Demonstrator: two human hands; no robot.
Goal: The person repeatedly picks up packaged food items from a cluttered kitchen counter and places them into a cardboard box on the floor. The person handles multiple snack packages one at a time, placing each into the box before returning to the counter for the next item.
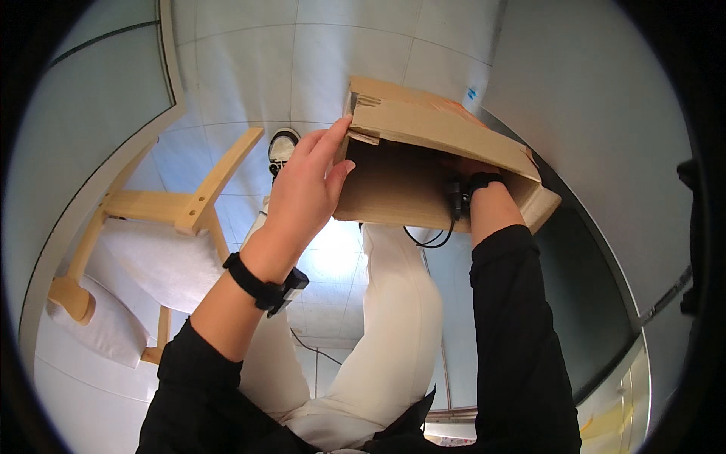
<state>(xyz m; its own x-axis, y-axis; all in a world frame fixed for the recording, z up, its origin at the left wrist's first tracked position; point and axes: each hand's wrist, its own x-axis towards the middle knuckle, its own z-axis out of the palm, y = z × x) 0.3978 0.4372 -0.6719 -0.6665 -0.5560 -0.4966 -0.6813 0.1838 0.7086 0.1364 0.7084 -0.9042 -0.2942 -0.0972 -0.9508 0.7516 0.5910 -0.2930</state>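
A brown cardboard box [420,122] is tilted before me above my knee, its open side facing me. At its left edge, my left hand [312,170] has its fingertips on the corner and its thumb by the opening, steadying the box. My right hand [475,165] reaches inside near the right end, where dark shadow hides most of its fingers. Whether it grips anything there cannot be seen. A black strap with a small device [457,196] is on the right wrist, and a thin black cable [437,246] loops below it. Another black wrist strap [255,284] with a device circles my left wrist.
A wooden chair with a pale cushion [164,255] is at the left, beside a framed glass panel [113,113]. Grey panels [590,113] rise along the right. Pale tiles [244,74] cover the floor, and a dark cable [315,349] runs behind my legs.
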